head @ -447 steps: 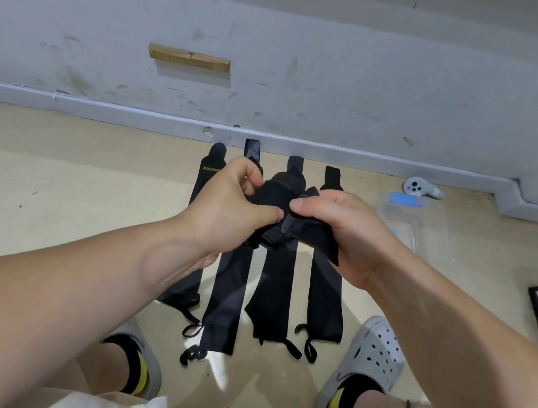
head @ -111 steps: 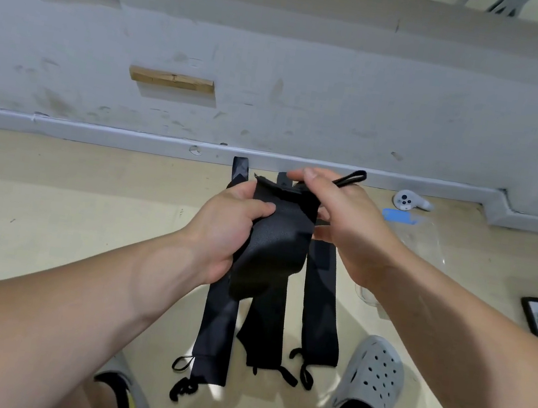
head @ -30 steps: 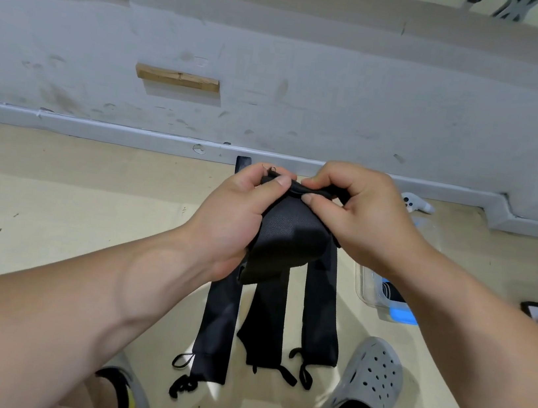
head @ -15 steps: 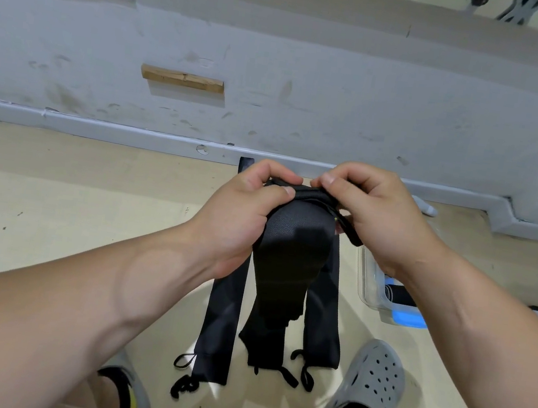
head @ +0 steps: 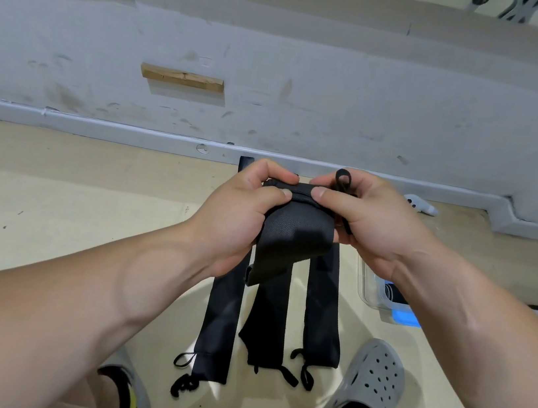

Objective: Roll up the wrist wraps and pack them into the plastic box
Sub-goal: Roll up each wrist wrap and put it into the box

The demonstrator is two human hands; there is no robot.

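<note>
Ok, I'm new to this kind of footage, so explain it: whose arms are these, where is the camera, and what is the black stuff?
No machine here: a person wears one wide-angle camera on the head, looking down, so the bare arms are their own. It is the only view. The left hand and right hand both pinch the top end of a black wrist wrap, seemingly to roll it; the rest hangs below. Three more wraps lie flat side by side on the floor, near the person's grey clogs. On the right stands a clear plastic box with something dark inside, partly hidden by the right arm.
</note>
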